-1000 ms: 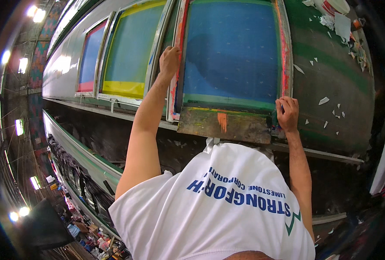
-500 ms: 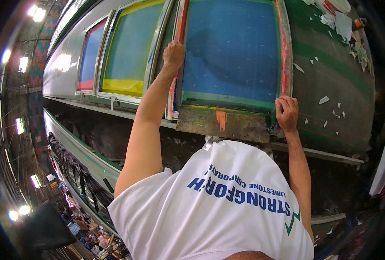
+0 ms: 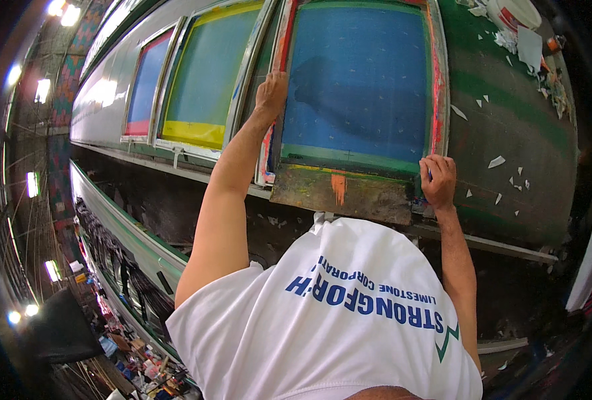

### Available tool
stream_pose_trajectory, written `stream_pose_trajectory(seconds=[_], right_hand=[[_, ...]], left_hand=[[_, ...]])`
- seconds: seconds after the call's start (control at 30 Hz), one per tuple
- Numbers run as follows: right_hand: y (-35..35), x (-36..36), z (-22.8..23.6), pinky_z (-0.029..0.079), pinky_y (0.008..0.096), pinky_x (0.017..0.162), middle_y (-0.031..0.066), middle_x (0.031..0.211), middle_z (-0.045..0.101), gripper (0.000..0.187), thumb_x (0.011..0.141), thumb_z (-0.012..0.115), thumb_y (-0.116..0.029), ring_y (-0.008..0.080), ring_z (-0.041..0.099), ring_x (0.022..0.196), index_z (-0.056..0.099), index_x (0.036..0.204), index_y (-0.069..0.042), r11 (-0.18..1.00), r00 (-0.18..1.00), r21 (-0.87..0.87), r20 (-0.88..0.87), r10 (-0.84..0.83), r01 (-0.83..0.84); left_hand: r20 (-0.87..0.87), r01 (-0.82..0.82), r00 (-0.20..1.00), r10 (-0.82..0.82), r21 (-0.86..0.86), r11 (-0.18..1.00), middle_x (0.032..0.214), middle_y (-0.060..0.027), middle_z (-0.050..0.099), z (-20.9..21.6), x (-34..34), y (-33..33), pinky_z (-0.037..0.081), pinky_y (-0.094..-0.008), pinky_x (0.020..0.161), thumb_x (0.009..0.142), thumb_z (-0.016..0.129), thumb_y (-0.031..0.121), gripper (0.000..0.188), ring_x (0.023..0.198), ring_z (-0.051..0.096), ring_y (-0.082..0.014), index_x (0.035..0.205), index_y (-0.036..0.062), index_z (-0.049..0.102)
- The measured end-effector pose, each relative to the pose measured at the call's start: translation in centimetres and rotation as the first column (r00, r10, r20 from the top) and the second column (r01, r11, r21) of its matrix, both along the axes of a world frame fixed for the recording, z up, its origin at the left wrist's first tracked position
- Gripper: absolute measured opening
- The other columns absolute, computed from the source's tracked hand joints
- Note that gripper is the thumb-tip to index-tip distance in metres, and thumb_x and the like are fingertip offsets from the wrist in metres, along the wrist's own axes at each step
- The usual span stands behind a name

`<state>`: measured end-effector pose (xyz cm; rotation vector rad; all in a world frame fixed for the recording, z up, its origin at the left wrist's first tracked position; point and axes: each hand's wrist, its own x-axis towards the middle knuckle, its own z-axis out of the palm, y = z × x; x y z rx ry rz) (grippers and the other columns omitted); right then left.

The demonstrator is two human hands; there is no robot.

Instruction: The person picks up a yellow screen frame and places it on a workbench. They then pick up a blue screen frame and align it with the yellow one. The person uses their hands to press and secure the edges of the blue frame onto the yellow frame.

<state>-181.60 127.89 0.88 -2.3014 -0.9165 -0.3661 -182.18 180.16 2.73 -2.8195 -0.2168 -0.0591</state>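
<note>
A large screen printing frame [image 3: 361, 73] with blue mesh and red-smeared side bars lies flat in front of me. My left hand [image 3: 271, 95] is closed round its left bar, partway up. At the lower right corner, my right hand [image 3: 439, 181] has its fingers curled over the frame's edge; a small blue patch shows beside them, and I cannot make out what it is. A worn, paint-stained board [image 3: 339, 190] with an orange smear runs along the frame's near end, between my arms.
Two more screen frames, one with a yellow border [image 3: 203, 80] and one with a pink border [image 3: 151, 87], lie to the left on the long table [image 3: 509, 127]. Paper scraps [image 3: 497, 162] and a white bucket [image 3: 515, 13] are on the right. A dark gap runs below the table edge.
My right hand has shifted slightly down and left at the frame's corner. My left hand stays on the left bar. The view has tilted a little.
</note>
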Motion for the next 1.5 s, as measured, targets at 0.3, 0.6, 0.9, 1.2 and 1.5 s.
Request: stream_pose_trajectory(seconds=[0.3,0.6,0.9,1.2,1.5], right_hand=[[0.2,0.0,0.4,0.050,0.0411,0.088,0.0059,0.099,0.070,0.008,0.094,0.076,-0.014,0.0256,0.063,0.096,0.074,0.095,-0.006,0.999,0.998,-0.024,0.054,0.041,-0.040],[0.1,0.0,0.2,0.052,0.0413,0.087,0.0066,0.100,0.071,0.009,0.096,0.074,-0.014,0.0266,0.065,0.096,0.074,0.097,-0.005,1.000,0.999,0.020,0.040,0.013,-0.014],[0.2,0.0,0.3,0.052,0.0418,0.087,0.0066,0.099,0.071,0.011,0.096,0.074,-0.015,0.0264,0.064,0.094,0.074,0.097,-0.005,0.999,0.998,-0.006,0.044,0.046,-0.046],[0.1,-0.2,0.2,0.052,0.0417,0.089,0.0056,0.100,0.071,0.011,0.097,0.073,-0.016,0.0257,0.064,0.096,0.074,0.099,-0.005,0.999,0.998,-0.034,0.048,0.041,-0.040],[2.8,1.1,2.3,0.057,0.0419,0.080,0.0092,0.102,0.073,0.010,0.096,0.074,-0.013,0.0293,0.071,0.093,0.075,0.102,-0.006,1.000,0.997,0.022,-0.070,0.022,-0.020]], left_hand=[[0.008,-0.064,0.998,0.064,-0.014,0.998,0.090,-0.0176,0.074,0.5,1.2,-1.4,0.063,-0.0436,0.068,0.096,0.057,0.006,0.007,0.082,0.077,-0.0345,0.100,0.0041,0.062],[0.128,-0.312,0.928,0.350,-0.248,0.917,0.093,-0.0232,0.075,-0.2,0.9,-2.6,0.062,-0.0477,0.078,0.095,0.058,0.004,0.007,0.087,0.077,-0.0400,0.099,-0.0001,0.062],[0.297,-0.244,0.788,0.539,-0.653,0.717,0.095,-0.0226,0.074,-1.3,-0.7,-2.5,0.055,-0.0537,0.083,0.096,0.061,0.006,0.011,0.095,0.072,-0.0439,0.104,0.0015,0.066],[0.191,-0.208,0.802,0.566,-0.799,0.565,0.093,-0.0219,0.074,1.5,-5.9,-2.2,0.054,-0.0493,0.080,0.104,0.060,0.017,0.018,0.090,0.071,-0.0422,0.103,-0.0002,0.065],[0.158,-0.146,0.865,0.476,-0.829,0.540,0.081,-0.0161,0.068,5.9,-15.2,-6.7,0.051,-0.0407,0.070,0.103,0.065,0.019,0.021,0.076,0.067,-0.0334,0.100,-0.0018,0.068]])
